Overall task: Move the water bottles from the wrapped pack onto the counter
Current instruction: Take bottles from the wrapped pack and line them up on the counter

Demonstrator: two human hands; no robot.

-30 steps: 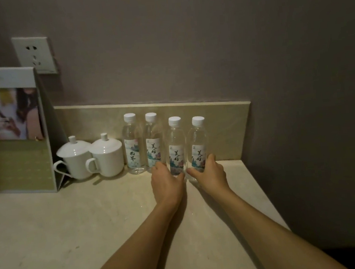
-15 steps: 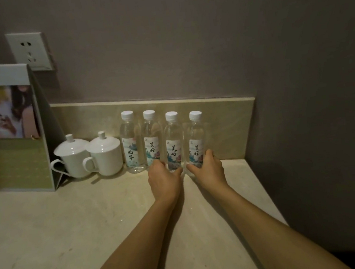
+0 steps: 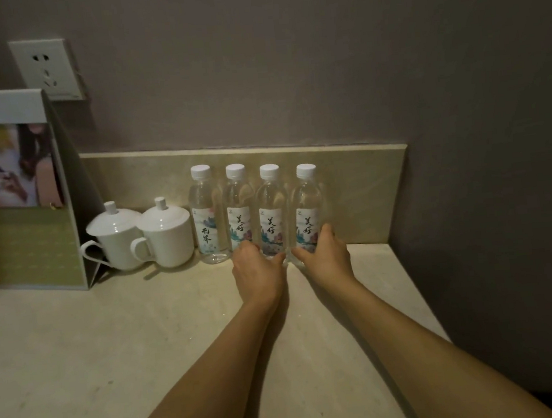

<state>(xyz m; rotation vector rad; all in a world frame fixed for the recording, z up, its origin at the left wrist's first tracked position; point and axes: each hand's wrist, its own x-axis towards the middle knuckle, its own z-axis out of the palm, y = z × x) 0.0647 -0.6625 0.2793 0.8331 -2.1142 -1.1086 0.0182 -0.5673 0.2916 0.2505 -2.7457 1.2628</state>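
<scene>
The left hand [image 3: 257,271] is covering the base of the third bottle [image 3: 270,209] and the lower edge of the second bottle [image 3: 239,209], so how the fingertips are lying there cannot be told. The right hand [image 3: 323,255] is hiding the foot of the fourth bottle [image 3: 307,205]. The standing card [image 3: 13,187] is running off the left edge, its picture blurring. The label lettering is staying too small to read surely. Both forearms are leaving the frame at the bottom.

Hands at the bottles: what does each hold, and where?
Left hand holds the third bottle at its base; right hand holds the fourth bottle at its base.
</scene>
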